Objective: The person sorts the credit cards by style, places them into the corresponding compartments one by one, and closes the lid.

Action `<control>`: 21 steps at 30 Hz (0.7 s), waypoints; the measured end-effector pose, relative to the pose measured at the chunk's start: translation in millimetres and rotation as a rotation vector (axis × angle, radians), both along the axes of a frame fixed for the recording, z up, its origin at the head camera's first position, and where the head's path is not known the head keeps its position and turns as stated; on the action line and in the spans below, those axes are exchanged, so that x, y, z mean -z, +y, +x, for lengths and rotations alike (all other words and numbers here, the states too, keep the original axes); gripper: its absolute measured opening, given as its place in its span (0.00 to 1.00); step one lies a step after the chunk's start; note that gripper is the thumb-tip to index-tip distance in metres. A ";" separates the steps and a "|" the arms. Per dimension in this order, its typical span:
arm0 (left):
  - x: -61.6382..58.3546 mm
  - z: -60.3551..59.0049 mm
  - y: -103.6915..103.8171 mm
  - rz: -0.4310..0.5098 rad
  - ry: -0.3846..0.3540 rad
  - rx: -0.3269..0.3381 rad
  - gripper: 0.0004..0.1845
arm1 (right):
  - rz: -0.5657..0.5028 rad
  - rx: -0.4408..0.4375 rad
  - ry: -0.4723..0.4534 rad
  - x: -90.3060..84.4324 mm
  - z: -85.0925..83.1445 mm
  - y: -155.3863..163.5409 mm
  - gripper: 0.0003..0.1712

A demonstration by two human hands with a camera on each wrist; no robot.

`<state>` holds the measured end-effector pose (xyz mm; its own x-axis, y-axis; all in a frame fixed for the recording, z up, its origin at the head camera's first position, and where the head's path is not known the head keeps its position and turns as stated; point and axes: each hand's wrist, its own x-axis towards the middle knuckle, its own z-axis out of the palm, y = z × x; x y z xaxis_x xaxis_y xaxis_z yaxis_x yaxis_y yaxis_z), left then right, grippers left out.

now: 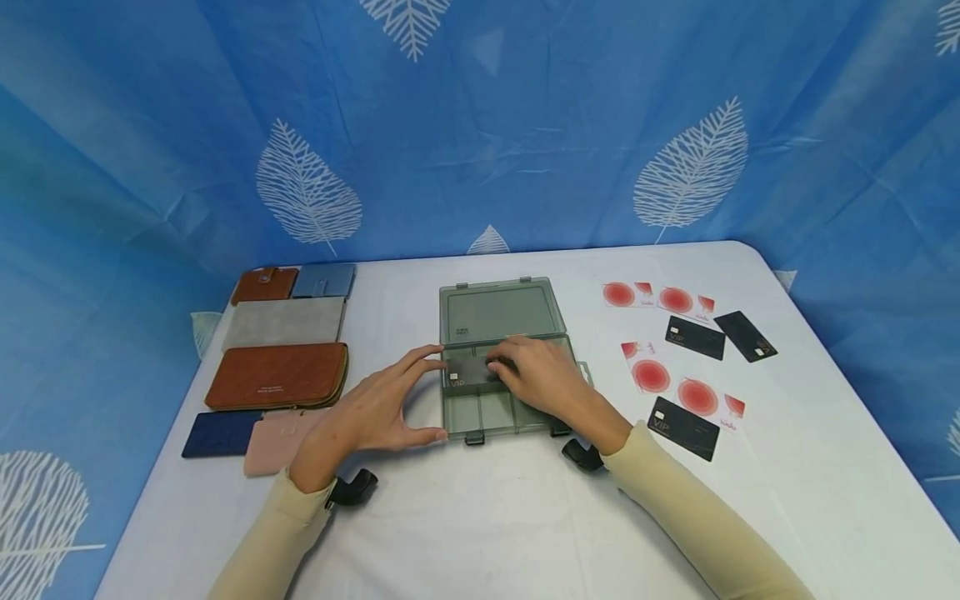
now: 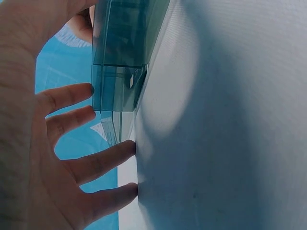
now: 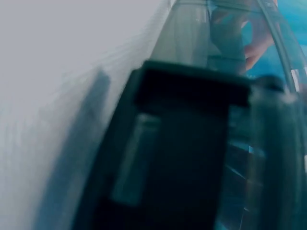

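Wallets: six, far left of the table (image 1: 465,517) — brown (image 1: 264,285), blue (image 1: 323,281), grey (image 1: 283,322), large brown (image 1: 277,376), navy (image 1: 221,434), pink (image 1: 273,443).
Left hand (image 1: 371,412): fingers straight and spread, thumb and forefinger braced against the left wall of the box; the left wrist view shows fingertips (image 2: 127,146) touching the cloth beside it.
Box (image 1: 501,358): one, smoky clear plastic, at table centre, lid open and lying flat behind it, base divided into compartments.
Card in box (image 1: 468,372): one, black, lying in the upper left compartment.
Right hand (image 1: 543,375): over the box, fingers curled down onto the black card.
Loose cards, right of box: four red-and-white (image 1: 628,293), (image 1: 684,302), (image 1: 647,368), (image 1: 708,400); three black (image 1: 695,337), (image 1: 745,336), (image 1: 683,427).
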<state>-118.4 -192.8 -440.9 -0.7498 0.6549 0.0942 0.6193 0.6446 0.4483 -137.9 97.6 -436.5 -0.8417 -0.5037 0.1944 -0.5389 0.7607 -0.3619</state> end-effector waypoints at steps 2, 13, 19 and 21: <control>0.3 0.3 -0.1 -0.004 0.003 -0.003 0.52 | -0.004 -0.008 -0.015 1.1 -0.9 1.0 0.14; 0.7 3.7 0.2 -0.021 0.014 -0.023 0.52 | -0.067 -0.046 -0.160 -17.1 -10.1 30.1 0.17; 1.8 5.3 1.6 -0.026 0.034 -0.023 0.52 | -0.117 -0.033 -0.114 -28.2 -15.2 66.3 0.18; 2.2 5.7 2.2 -0.028 0.040 -0.024 0.52 | -0.121 -0.017 -0.103 -29.5 -16.5 79.4 0.19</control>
